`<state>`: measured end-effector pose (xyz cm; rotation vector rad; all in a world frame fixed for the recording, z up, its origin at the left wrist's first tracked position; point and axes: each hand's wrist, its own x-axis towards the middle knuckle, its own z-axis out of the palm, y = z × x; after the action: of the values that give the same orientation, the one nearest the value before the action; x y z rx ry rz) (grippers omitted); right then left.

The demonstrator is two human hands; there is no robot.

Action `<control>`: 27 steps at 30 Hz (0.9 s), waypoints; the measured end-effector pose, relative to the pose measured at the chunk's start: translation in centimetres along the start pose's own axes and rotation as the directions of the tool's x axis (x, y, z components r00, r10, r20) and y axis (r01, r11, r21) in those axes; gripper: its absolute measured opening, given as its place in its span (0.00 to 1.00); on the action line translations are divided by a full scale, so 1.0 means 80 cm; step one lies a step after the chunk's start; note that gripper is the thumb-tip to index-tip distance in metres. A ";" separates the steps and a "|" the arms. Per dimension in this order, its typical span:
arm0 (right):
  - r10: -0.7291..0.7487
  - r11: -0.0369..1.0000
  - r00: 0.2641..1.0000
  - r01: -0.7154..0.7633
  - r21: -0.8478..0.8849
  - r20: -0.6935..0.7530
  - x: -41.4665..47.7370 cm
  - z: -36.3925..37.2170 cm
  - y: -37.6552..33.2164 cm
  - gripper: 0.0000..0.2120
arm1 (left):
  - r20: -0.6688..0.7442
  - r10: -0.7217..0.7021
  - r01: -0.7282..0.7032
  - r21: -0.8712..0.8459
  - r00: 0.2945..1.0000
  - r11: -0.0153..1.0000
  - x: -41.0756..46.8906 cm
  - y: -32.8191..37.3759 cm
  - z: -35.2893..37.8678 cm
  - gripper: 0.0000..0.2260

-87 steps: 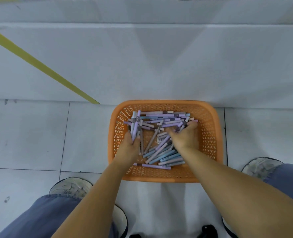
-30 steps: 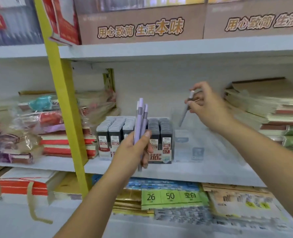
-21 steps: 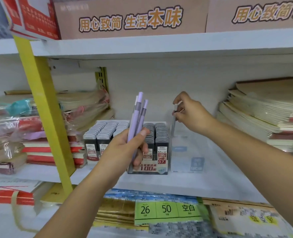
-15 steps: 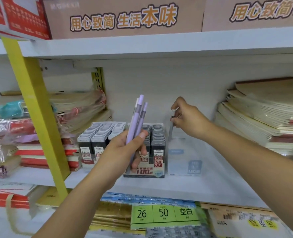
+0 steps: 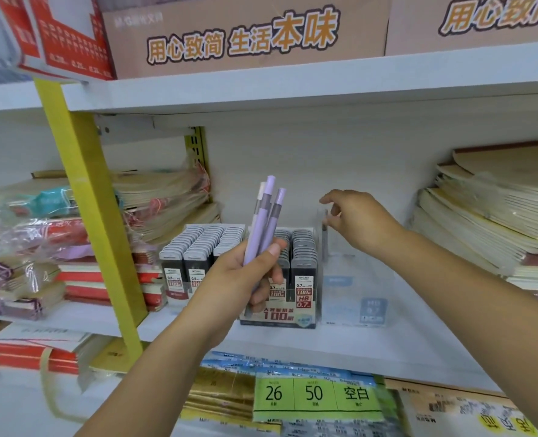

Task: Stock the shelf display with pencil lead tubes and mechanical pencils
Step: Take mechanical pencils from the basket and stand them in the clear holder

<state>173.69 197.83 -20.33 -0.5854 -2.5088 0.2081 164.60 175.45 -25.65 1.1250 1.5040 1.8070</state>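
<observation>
The lead tubes [image 5: 302, 257] stand in tight rows at the middle of the white shelf [image 5: 403, 335]. Just right of the lead tubes sits an open-topped clear box [image 5: 356, 288]. One grey pencil [image 5: 324, 238] stands upright in the box's back corner nearest the lead tubes.

The right hand [image 5: 359, 222] hovers over that corner with its fingers loosely spread. Thumb and forefinger are just beside the pencil's top, but I cannot tell whether they touch it. In front of the lead tubes the left hand [image 5: 239, 279] holds a bunch of lilac pencils [image 5: 263, 222] upright, fingers curled round their lower halves.

Bare shelf runs right of the lead tubes, past the clear box, to a stack of notebooks [image 5: 488, 222], and forward to the shelf's lip. Above the lead tubes there is open height up to the upper shelf [image 5: 293, 86], which carries cartons [image 5: 245, 36]. Left of the lead tubes, wrapped packs [image 5: 34, 247] crowd close, with a yellow post [image 5: 94, 216] in front of them. Below the lead tubes, green tags [image 5: 315, 394] lie on a lower level.
</observation>
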 end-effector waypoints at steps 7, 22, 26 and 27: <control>-0.079 0.685 0.997 0.054 0.726 0.001 -0.069 -0.026 -0.064 0.11 | 0.108 -0.034 0.042 -0.076 0.994 0.996 -0.002 0.008 0.011 0.17; 0.142 0.361 0.989 -0.018 0.932 -0.036 -0.055 -0.059 -0.046 0.04 | 0.092 -0.077 0.080 -0.030 0.993 0.996 -0.005 0.013 0.017 0.09; 0.230 0.603 0.898 0.171 0.779 -0.375 -0.037 -0.084 -0.012 0.07 | -0.017 -0.028 0.029 0.092 0.999 0.995 -0.004 0.008 0.006 0.08; 0.199 0.681 0.893 0.170 0.712 -0.403 -0.035 -0.082 -0.006 0.09 | -0.033 -0.012 0.016 0.111 0.999 0.994 -0.005 0.007 0.004 0.08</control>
<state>179.20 196.30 -16.05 -0.2585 -1.7355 0.9328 165.10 175.18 -25.20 1.1394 1.6451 1.7582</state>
